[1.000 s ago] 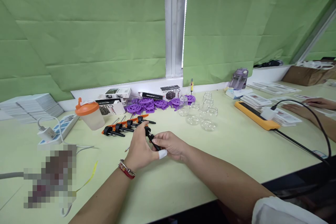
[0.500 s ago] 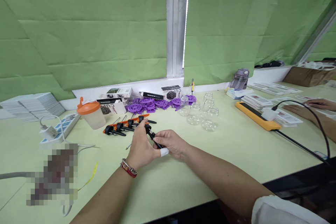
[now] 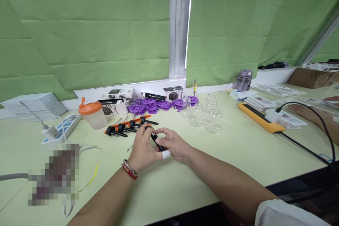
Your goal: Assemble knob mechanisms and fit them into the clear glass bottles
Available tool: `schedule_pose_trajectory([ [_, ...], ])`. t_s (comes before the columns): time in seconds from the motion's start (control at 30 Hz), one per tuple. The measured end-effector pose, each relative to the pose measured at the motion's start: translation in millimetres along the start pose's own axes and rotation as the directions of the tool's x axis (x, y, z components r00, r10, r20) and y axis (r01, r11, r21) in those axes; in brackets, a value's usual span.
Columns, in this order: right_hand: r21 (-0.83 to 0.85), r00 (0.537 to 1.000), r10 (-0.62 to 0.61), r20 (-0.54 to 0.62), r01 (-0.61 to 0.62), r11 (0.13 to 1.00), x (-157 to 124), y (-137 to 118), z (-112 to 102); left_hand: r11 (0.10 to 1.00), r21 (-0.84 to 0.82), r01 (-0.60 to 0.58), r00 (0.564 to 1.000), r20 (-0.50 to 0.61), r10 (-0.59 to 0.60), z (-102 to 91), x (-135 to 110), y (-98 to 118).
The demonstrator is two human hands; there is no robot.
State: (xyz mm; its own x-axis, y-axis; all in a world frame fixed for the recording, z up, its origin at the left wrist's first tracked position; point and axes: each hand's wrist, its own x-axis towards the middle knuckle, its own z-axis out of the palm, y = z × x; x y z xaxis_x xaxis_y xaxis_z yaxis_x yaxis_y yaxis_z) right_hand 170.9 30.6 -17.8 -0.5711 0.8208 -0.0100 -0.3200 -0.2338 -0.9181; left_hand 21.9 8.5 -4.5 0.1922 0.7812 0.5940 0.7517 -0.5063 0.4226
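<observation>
Between my two hands is a slim black rod-like part (image 3: 159, 145) with a wider black end, tilted from upper left to lower right. My left hand (image 3: 143, 148) wraps the wider upper end, and a white wrap covers its thumb tip. The fingers of my right hand (image 3: 174, 143) pinch the lower rod. Just beyond my left hand, several black pieces (image 3: 122, 127) with round heads and rods lie in a row against orange strips (image 3: 119, 124). A thin metal shaft (image 3: 130, 147) shows beside my left hand, its rest hidden.
Behind lie purple plastic wheel-like parts (image 3: 149, 105) and cup-holder boxes (image 3: 118, 108). Clear glass vessels (image 3: 211, 126) stand right of them. An orange-lidded cup (image 3: 95, 116) and power strip (image 3: 66, 127) are left. A yellow power strip (image 3: 261, 122), card stacks and another person's hand (image 3: 302, 110) are right.
My right index finger has lifted and reaches farther up the black rod, while my left fingers have curled lower over its wide end. The other person's farther hand has moved right.
</observation>
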Motion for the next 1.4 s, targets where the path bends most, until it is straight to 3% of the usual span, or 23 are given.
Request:
schedule_pose_trajectory([
  [0.37,0.095,1.000,0.019,0.016,-0.020,0.995,2.3,2.6,0.3,0.999,-0.021,-0.026,0.999,-0.039,0.025,-2.4,-1.5,6.5],
  [0.5,0.093,0.997,0.055,0.053,-0.059,0.994,2.2,3.4,1.5,0.995,-0.087,0.052,0.998,0.027,-0.050,-8.0,-1.5,6.8],
  [0.63,0.056,0.997,0.063,0.045,-0.065,0.996,5.7,-0.4,-3.8,0.956,-0.201,0.213,0.974,0.126,-0.191,-17.1,2.2,4.9],
  [0.73,-0.150,0.998,0.004,-0.070,-0.015,0.989,12.5,-5.1,-23.9,0.819,-0.414,0.397,0.910,0.295,-0.292,-24.9,6.7,-0.7],
  [0.83,-0.487,0.950,-0.190,-0.249,0.047,0.872,21.1,-4.7,-51.8,0.568,-0.542,0.619,0.780,0.509,-0.365,-30.8,9.4,-7.6],
  [0.9,-0.690,0.932,-0.274,-0.237,0.037,0.723,26.9,0.2,-65.7,0.411,-0.553,0.725,0.686,0.628,-0.367,-32.1,9.7,-11.4],
  [1.0,-0.848,0.944,-0.313,-0.105,0.079,0.524,36.1,11.0,-72.5,0.257,-0.521,0.814,0.580,0.754,-0.308,-30.2,9.4,-15.8],
  [1.17,-0.956,0.956,-0.292,0.023,0.107,0.274,48.0,21.4,-64.9,0.192,-0.407,0.893,0.448,0.845,-0.291,-25.4,9.9,-21.7],
  [1.3,-0.969,0.961,-0.275,0.010,0.078,0.236,49.2,18.9,-61.5,0.187,-0.372,0.909,0.410,0.875,-0.255,-25.8,9.9,-25.8],
  [1.4,-0.981,0.974,-0.227,-0.026,0.019,0.191,48.5,14.3,-59.6,0.182,-0.372,0.910,0.407,0.885,-0.226,-26.3,9.4,-27.6],
])
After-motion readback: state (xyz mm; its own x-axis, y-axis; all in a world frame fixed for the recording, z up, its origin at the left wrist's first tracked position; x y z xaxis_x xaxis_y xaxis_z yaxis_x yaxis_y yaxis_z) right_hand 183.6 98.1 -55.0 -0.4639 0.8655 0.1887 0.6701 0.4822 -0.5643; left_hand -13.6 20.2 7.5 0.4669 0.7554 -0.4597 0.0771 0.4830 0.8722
